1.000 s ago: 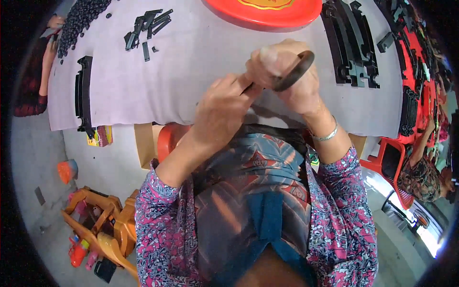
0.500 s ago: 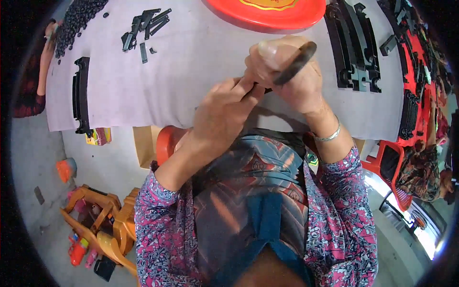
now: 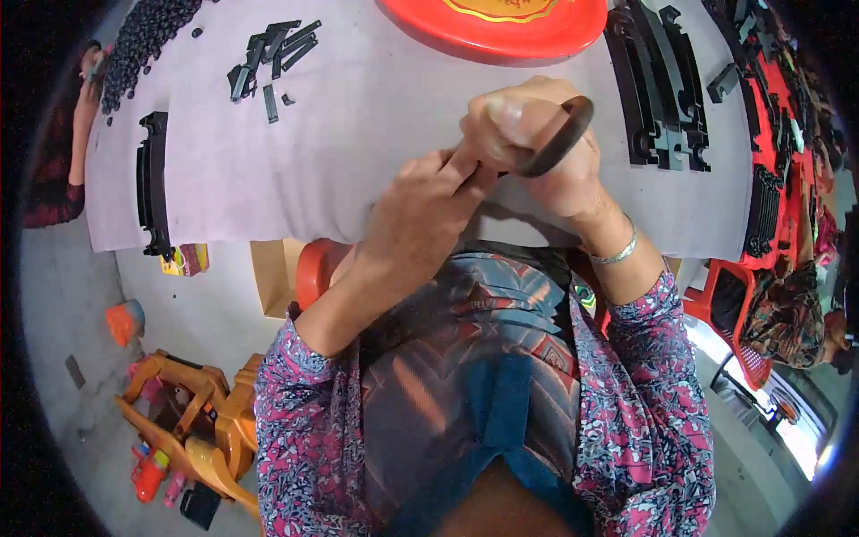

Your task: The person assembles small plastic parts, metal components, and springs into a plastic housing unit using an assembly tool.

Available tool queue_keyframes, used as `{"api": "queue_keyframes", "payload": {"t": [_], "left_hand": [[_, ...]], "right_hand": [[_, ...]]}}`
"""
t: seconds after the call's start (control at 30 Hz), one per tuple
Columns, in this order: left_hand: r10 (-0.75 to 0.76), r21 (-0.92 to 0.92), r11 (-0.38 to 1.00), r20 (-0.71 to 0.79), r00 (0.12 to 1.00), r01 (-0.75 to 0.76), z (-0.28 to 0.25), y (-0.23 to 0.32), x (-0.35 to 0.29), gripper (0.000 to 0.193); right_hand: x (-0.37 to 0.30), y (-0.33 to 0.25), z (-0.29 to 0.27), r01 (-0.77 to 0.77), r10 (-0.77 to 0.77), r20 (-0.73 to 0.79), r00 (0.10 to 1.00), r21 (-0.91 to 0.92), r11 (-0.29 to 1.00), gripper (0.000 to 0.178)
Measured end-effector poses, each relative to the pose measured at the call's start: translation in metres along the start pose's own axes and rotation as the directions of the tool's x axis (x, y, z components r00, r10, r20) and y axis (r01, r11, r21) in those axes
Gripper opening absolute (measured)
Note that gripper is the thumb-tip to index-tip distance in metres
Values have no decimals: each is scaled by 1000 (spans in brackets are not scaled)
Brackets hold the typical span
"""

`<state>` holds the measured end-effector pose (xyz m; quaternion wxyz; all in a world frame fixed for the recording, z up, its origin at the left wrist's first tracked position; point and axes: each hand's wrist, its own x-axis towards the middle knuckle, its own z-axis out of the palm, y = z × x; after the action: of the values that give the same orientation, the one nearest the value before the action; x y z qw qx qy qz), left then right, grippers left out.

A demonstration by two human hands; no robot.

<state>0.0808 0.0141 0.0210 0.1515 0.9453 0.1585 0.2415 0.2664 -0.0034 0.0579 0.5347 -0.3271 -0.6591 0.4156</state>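
Observation:
My right hand (image 3: 573, 183) is closed around a tool with a dark brown, loop-shaped handle (image 3: 569, 141), which sticks out past the fingers. The rest of that tool is hidden in the grip. Against its fingertips presses my left hand (image 3: 416, 215), closed with the fingers pinched together. A small dark bit shows between the two hands, but its kind cannot be made out. Both hands are over the near edge of the cloth-covered table (image 3: 295, 161).
A red round tray (image 3: 501, 46) sits at the far side. Long black plastic strips (image 3: 658, 89) lie to the right, more black strips (image 3: 154, 183) at the left edge. Small black pieces (image 3: 271, 52) and a heap of black beads-like parts (image 3: 152, 40) are far left. A person's arm (image 3: 85, 125) shows beyond.
My right hand has come slightly nearer, and the brown loop handle has tilted so its opening shows more. The left hand stays pressed against it, almost in the same place.

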Motion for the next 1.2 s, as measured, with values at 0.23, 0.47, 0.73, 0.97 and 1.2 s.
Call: {"api": "queue_keyframes", "payload": {"t": [0.23, 0.47, 0.73, 0.97, 1.2], "left_hand": [[-5, 10, 1000, -14, 1000, 5, 10, -4, -3, 33], [-59, 10, 998, 45, 997, 59, 8, -3, -2, 32], [-49, -9, 999, 53, 997, 49, 8, -5, -2, 33], [-32, 5, 999, 58, 998, 32, 10, -6, -4, 37], [-13, -37, 999, -8, 1000, 13, 6, -6, -2, 36]], "right_hand": [[-17, -8, -7, 2, 248, -303, 920, 637, 771, 47], [-21, -5, -14, -6, 288, -344, 894, 632, 775, 53], [-18, -3, -14, -21, 297, -293, 909, 679, 734, 52], [-9, -8, 0, -51, 316, -303, 899, 644, 763, 46], [-11, -3, 9, -57, 127, -318, 940, 219, 974, 38]]}}
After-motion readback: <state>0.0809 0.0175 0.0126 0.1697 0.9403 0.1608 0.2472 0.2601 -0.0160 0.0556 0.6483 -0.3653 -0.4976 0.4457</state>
